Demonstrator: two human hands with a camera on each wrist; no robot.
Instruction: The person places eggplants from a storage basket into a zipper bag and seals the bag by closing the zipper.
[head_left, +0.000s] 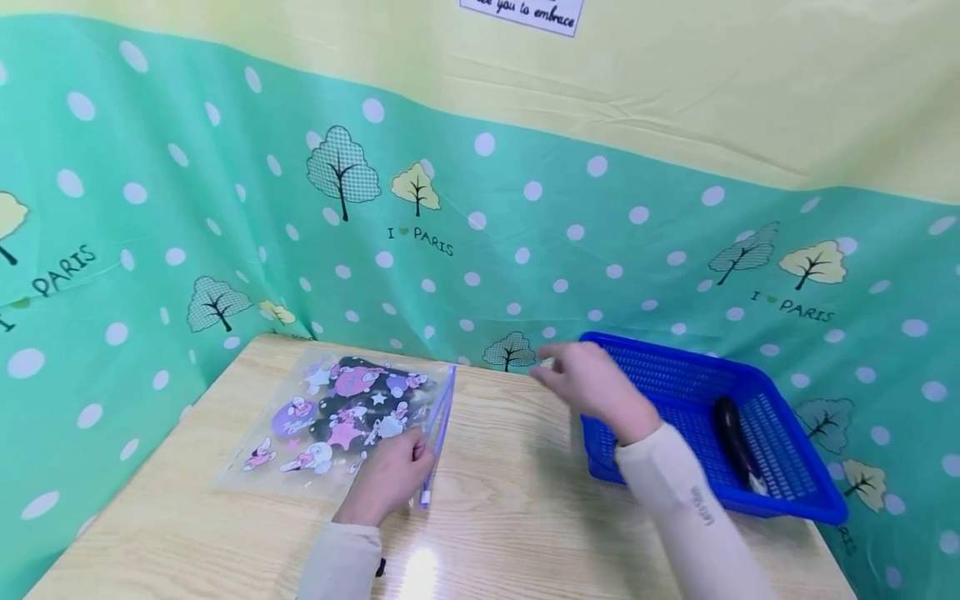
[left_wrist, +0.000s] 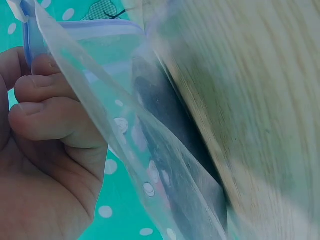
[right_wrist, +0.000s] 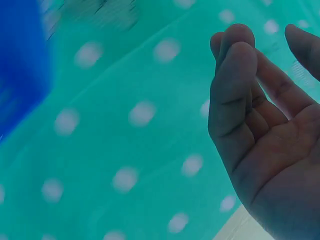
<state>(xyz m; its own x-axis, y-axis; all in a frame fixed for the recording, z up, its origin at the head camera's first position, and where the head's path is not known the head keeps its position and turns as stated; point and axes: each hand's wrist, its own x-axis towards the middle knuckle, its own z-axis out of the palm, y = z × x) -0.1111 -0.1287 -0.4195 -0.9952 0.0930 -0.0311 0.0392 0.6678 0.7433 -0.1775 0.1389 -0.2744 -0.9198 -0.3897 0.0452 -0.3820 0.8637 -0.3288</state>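
Observation:
A clear zip bag [head_left: 251,458] printed with cartoon figures and stars lies on the left of the table. Its purple slider edge [head_left: 441,429] faces right, and my left hand [head_left: 392,473] pinches the bag near that edge. Through the plastic, a dark thing [left_wrist: 165,120] shows in the left wrist view; its kind is unclear. My right hand [head_left: 588,385] hangs in the air by the left end of a blue basket [head_left: 797,417]. Nothing is in its loosely bent fingers [right_wrist: 232,95]. Inside the basket, an eggplant [head_left: 733,437] leans along the right side.
The wooden table [head_left: 510,467] runs between bag and basket. A green and yellow cloth [head_left: 480,183] with white dots and trees hangs behind and to the left. The basket stands at the table's right edge, near the cloth.

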